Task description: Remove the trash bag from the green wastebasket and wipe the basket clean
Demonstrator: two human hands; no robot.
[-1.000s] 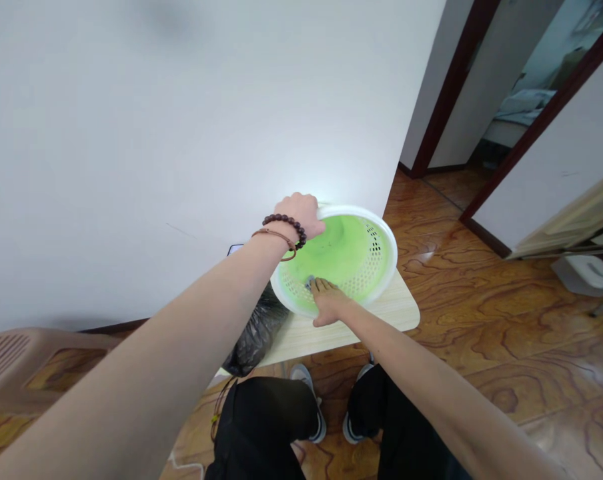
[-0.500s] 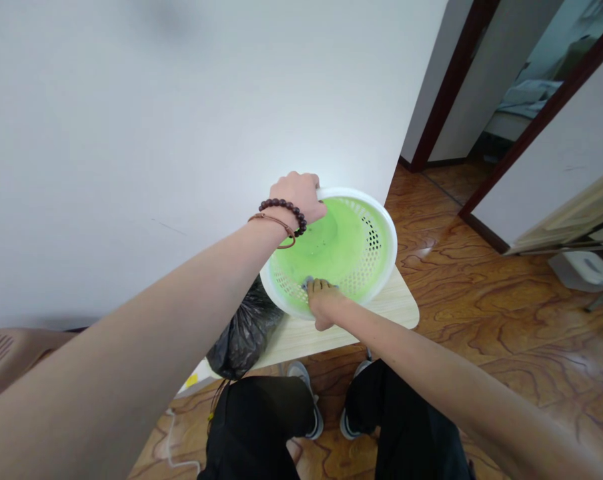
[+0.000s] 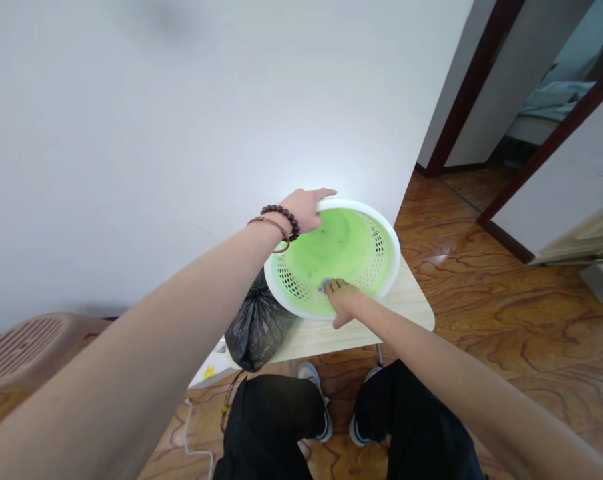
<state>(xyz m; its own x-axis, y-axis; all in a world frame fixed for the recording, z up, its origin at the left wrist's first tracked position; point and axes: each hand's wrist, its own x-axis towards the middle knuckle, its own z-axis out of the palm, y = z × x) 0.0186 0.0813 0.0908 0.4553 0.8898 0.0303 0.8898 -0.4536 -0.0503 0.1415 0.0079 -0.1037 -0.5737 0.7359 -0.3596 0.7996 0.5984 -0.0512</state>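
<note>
Colander (image 3: 377,248), green with a white rim, stands before a white wall (image 3: 181,133), above the patterned wood floor (image 3: 506,313), on a small pale table (image 3: 409,303), with a black bag (image 3: 256,327) just beside it. Left hand (image 3: 306,208) lies on its far rim, fingers stretched nearly flat. Right hand (image 3: 344,299) curls its fingers onto a small grey cloth (image 3: 324,285), pressed against the near inner wall.

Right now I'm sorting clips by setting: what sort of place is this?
Most likely a room in a home: glossy wood-pattern floor, a dark-framed doorway onto what looks like a bed, and a small table by a white wall, where the right hand holds a grey cloth in a green basket.
</note>
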